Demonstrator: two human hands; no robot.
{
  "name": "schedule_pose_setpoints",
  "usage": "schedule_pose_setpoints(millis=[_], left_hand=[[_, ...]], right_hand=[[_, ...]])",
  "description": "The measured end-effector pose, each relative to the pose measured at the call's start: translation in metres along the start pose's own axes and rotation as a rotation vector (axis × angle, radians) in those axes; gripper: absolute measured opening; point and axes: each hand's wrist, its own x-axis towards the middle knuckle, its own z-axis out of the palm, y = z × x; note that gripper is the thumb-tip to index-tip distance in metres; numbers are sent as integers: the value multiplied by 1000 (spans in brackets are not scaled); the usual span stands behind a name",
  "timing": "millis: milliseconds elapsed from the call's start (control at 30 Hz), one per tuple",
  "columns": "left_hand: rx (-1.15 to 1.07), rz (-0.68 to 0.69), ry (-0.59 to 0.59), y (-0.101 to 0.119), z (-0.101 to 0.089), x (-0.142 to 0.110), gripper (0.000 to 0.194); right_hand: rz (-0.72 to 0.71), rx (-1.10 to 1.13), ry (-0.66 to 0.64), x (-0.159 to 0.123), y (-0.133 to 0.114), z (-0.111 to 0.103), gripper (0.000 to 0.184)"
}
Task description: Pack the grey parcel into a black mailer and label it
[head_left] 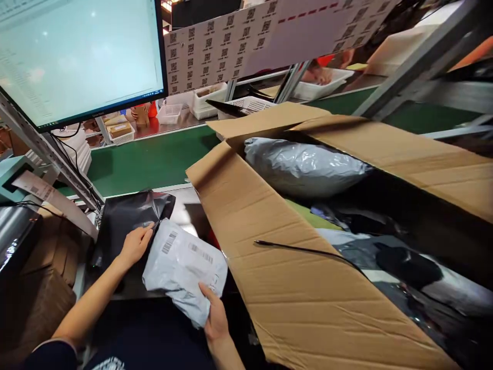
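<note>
Left hand [135, 247] pinching the edge of a glossy black poly bag [125, 218]; crumpled, barcode-printed whitish poly mailer [179, 267], held just beside it; right hand [216, 316], thumb uppermost, pinching the mailer's lower right edge; open cardboard box [265, 257].

I can read no words clearly: my grey parcel [185, 270] bears barcodes [169, 242], the board [300, 38] QR codes [208, 54], the monitor [84, 61] tiny text [151, 94].
</note>
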Motion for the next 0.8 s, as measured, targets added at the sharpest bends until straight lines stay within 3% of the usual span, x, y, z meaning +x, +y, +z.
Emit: schedule_pose_setpoints(millis=[133, 333, 467, 600, 700, 800], left_hand=[[38, -31, 85, -2, 0, 5, 43], [20, -131, 131, -25, -9, -5, 45], [128, -248, 101, -38, -13, -14, 38], [239, -367, 75, -31, -11, -14, 41], [221, -263, -10, -20, -6, -19, 39], [121, -93, -165, -16, 0, -33, 37]], right_hand=[[127, -23, -27, -10, -3, 8, 49], [66, -32, -12, 0, -19, 20, 47], [10, -40, 52, 4, -20, 28, 53], [144, -116, 11, 1, -11, 28, 58], [288, -107, -15, 7, -8, 29, 55], [242, -6, 65, 23, -11, 35, 48]])
